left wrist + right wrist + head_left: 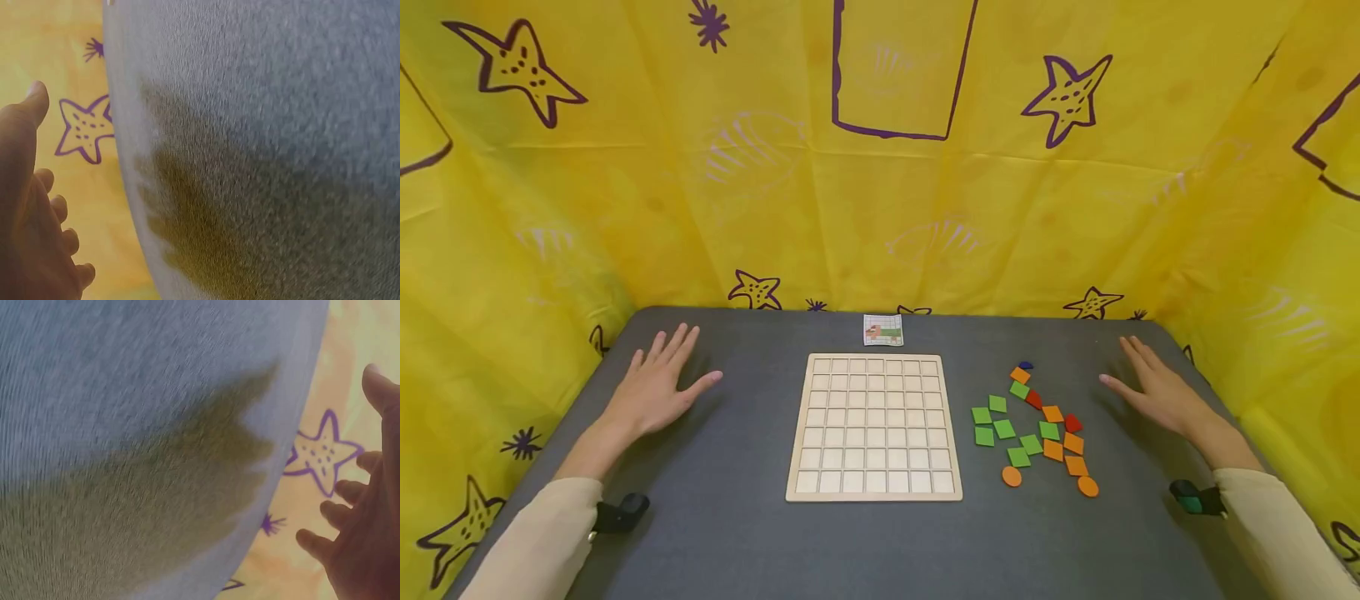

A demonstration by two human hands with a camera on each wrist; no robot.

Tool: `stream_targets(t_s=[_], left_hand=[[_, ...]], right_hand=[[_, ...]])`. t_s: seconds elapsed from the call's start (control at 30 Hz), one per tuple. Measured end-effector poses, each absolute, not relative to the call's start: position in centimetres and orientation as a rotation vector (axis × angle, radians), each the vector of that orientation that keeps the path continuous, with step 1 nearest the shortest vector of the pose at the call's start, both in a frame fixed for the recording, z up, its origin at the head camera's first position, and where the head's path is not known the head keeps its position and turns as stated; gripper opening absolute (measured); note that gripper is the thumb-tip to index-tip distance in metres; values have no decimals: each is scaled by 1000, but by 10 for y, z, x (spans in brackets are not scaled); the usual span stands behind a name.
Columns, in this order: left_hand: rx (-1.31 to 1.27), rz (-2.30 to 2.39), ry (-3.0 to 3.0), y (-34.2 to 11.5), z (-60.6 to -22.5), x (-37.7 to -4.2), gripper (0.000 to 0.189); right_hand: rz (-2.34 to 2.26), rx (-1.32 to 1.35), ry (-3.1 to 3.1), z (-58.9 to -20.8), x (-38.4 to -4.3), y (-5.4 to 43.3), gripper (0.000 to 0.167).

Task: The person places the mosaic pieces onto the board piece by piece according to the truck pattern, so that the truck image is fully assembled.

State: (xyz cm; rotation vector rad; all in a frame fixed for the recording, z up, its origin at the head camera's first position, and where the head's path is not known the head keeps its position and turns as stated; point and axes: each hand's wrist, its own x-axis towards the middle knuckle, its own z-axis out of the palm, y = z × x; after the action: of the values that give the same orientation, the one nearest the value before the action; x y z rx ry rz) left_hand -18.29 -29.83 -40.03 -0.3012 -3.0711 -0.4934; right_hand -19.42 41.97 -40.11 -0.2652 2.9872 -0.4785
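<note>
Cut-off sleeves (531, 542), left hand (651, 387) and right hand (1167, 400), fingers (685, 346) apart, gridded board (876, 417), coloured tiles (1032, 444), card (883, 330) hard to make out

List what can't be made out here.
Picture card, head view: fine details too small.
Blue piece, head view: too small to tell whether the adjoining orange piece overlaps it.
Left hand, left wrist view: partly cut off by left edge.
Right hand, right wrist view: partly cut off by right edge.
</note>
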Motion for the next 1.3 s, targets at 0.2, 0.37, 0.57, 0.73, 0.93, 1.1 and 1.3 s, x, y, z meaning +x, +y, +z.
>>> stream_targets(t_s=[0.2, 0.37, 0.57, 0.73, 0.93, 1.1, 1.3], left_hand=[[-340, -511, -3071, -287, -401, -179, 92], [-378, -518, -3074, -276, -404, -174, 92], [-417, -505, -3065, -263, -406, -170, 92], [-453, -523, -3087, -252, -403, -165, 91], [-498, -533, -3097, -237, -401, -158, 90], [-520, -535, -3112, -229, -401, -152, 91], [-536, -545, -3118, -222, -402, -144, 87]], right_hand=[[-547, -265, 2952, -396, -191, 408, 90], [-576, -294, 2973, -395, -186, 404, 89], [-485, -414, 3080, -396, -180, 397, 88], [-440, -502, 3134, -395, -174, 389, 85], [-480, -495, 3137, -393, -169, 377, 81], [-592, -473, 3123, -392, -165, 365, 78], [-629, -508, 3110, -395, -163, 354, 74]])
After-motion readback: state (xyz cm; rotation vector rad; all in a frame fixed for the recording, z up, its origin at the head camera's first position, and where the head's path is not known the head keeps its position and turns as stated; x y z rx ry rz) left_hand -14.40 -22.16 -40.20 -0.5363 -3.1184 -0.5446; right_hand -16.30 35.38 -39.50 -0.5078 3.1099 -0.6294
